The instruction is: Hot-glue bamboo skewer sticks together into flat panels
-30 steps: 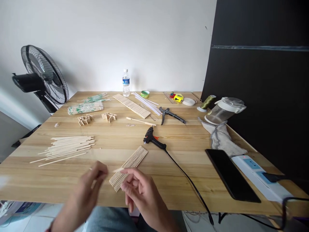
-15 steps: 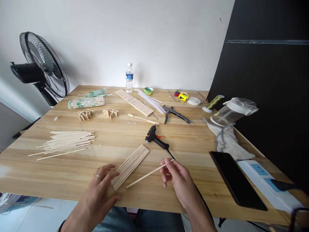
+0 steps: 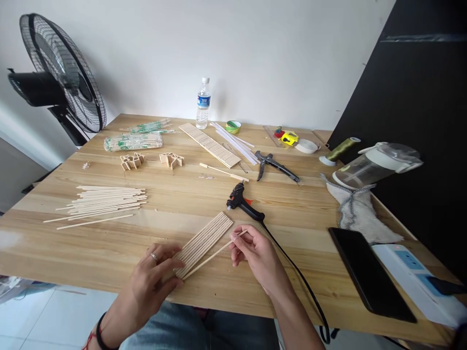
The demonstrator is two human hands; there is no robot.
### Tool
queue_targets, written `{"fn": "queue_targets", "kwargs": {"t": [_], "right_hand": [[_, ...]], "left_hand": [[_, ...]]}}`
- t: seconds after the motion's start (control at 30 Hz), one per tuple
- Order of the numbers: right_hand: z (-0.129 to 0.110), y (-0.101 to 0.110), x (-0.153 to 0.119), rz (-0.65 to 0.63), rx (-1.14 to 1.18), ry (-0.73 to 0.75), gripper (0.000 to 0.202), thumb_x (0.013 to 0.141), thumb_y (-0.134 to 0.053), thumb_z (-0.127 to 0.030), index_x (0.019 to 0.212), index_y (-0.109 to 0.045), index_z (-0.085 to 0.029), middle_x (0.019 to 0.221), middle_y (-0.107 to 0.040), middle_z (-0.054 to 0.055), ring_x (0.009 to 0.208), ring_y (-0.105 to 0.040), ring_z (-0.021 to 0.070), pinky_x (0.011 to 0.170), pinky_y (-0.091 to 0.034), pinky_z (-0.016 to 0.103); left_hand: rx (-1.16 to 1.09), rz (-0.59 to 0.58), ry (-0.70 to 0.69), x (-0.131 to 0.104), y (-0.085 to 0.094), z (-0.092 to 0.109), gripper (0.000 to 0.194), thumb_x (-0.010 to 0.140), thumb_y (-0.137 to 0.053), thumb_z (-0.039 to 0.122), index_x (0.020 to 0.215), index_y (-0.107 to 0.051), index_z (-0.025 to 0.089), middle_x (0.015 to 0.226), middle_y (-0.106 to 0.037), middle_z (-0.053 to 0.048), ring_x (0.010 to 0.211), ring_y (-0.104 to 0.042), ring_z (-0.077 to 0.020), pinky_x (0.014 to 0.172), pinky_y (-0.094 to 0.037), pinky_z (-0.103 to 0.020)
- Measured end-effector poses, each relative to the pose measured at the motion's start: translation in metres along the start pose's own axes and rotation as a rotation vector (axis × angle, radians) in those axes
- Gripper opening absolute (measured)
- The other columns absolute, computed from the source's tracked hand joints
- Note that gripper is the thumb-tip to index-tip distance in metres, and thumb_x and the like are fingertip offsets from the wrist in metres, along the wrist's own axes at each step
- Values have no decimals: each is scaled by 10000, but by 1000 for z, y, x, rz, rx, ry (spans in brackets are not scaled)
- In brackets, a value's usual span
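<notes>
Several thin wooden sticks lie side by side as a flat panel [image 3: 206,242] near the table's front edge. My left hand [image 3: 155,274] rests at the panel's lower left end, fingers apart, its thumb close to the near tip of a loose stick. That single stick [image 3: 215,253] slants along the panel's right side, its near end almost against the panel. Its far end is pinched between the thumb and fingers of my right hand [image 3: 251,248]. Beyond the panel lies a black glue gun [image 3: 242,201], its cord running down past my right wrist.
Loose sticks [image 3: 105,201] lie on the left of the wooden table [image 3: 47,248]. Farther back are a longer stick panel [image 3: 209,145], a water bottle [image 3: 203,104] and a dark clamp-like tool [image 3: 277,167]. A phone [image 3: 370,272] and a power strip [image 3: 416,282] are on the right.
My right hand has moved left with the stick, bringing it closer to the panel's side. My left thumb has come near the stick's lower tip. The camera view has shifted slightly.
</notes>
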State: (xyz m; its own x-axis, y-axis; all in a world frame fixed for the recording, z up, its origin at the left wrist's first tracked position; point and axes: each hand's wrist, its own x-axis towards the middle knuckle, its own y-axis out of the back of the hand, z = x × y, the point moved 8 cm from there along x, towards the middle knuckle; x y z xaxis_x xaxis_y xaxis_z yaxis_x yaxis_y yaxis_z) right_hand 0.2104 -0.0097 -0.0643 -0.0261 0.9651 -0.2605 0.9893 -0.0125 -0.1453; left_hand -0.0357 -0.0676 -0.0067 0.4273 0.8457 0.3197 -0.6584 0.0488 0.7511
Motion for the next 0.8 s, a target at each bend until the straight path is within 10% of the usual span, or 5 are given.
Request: {"fn": "queue_targets", "kwargs": {"t": [0.43, 0.8], "right_hand": [[-9, -2, 5, 54, -329, 43, 653, 786, -817, -588, 1219, -504, -213, 777, -678, -21, 517, -644, 181, 378, -481, 272], [-38, -7, -9, 199, -1020, 438, 332, 862, -830, -265, 1155, -677, -237, 1145, -714, 106, 958, -701, 307, 827, -579, 446]], "left_hand": [[-20, -3, -6, 1, 0, 4, 157, 992, -650, 137, 1016, -757, 249, 1324, -697, -100, 1192, -669, -266, 999, -585, -407], [-19, -7, 16, -1, -2, 4, 156, 999, -638, 136, 1016, -749, 244, 1333, -679, -101, 1184, -650, -265, 983, -569, -410]]}}
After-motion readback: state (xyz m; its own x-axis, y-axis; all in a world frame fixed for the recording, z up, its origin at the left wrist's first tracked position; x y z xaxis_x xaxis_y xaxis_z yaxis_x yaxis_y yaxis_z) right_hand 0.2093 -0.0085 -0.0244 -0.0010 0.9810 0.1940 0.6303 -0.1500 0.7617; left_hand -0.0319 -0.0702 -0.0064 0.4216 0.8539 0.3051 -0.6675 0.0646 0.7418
